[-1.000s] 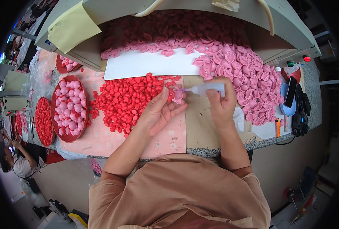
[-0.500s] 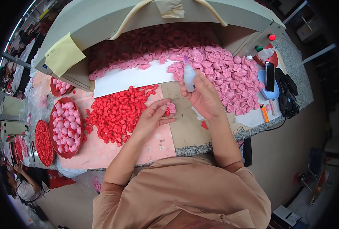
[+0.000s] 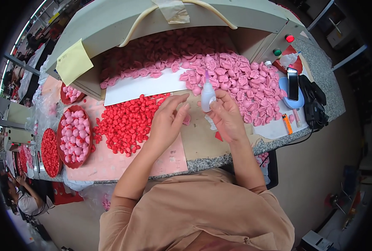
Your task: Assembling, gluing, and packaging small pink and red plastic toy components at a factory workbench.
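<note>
My right hand point(image 3: 227, 113) grips a small whitish squeeze bottle point(image 3: 207, 95), its thin purple nozzle pointing up. To its left, my left hand point(image 3: 169, 119) shows its back, with the visible fingers stretched out and apart. Just below those fingers is a ruffled pink piece point(image 3: 187, 120), partly covered; whether the hand touches it I cannot tell. Many glossy red pieces point(image 3: 125, 123) lie in a heap left of my left hand. Beyond the bottle spreads a large pile of pink shell-like pieces point(image 3: 253, 90), running back under the grey housing point(image 3: 211, 14).
A red basket point(image 3: 59, 151) of pink balls and another basket point(image 3: 43, 161) of red pieces stand at the left. On the right are a blue dish point(image 3: 298, 103) with a phone point(image 3: 292, 85), an orange cutter point(image 3: 287, 124) and a black device point(image 3: 313, 104). A granite edge point(image 3: 211, 162) runs before me.
My left hand has risen and turned its back up; the red piece at its fingertips is out of sight. My right hand has brought the bottle slightly lower. The view has shifted a little.
</note>
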The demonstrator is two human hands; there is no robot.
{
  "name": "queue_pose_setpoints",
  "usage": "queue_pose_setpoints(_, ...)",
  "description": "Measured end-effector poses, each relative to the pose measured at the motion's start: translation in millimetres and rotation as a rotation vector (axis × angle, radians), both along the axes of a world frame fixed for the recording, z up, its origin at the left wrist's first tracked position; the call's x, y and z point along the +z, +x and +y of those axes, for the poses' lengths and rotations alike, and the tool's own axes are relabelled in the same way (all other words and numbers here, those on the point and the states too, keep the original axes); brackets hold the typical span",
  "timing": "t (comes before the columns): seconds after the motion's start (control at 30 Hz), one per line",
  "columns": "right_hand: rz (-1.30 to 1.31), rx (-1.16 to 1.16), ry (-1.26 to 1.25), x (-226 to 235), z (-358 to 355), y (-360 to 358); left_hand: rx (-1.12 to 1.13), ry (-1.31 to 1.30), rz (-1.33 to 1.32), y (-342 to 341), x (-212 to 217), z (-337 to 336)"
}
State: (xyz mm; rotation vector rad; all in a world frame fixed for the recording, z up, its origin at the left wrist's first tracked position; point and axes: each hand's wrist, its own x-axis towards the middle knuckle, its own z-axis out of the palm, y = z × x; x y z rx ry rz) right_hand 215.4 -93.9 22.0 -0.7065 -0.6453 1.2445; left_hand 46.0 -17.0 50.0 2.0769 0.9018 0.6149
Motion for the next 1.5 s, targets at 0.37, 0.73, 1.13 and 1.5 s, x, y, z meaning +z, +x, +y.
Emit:
queue_pose_setpoints(0.37,-1.189,-0.35,-0.103,40,-4,-33,0.075,0.275,-0.191,16,-6,-21)
queue_pose_setpoints(0.73,-1.42,-0.432,-0.42,53,26,-19,0.252,0.498,-0.076,42,-21,-11)
queue_pose_setpoints(1.13,-1.645,-0.367,-0.153,33,29,-38,0.195,0.097,-0.144,23,-39,0)
queue_pose_setpoints(1.5,-1.713,-0.35,-0.057,28,47,-37,-0.029,-0.349,-0.333,18,-37,16)
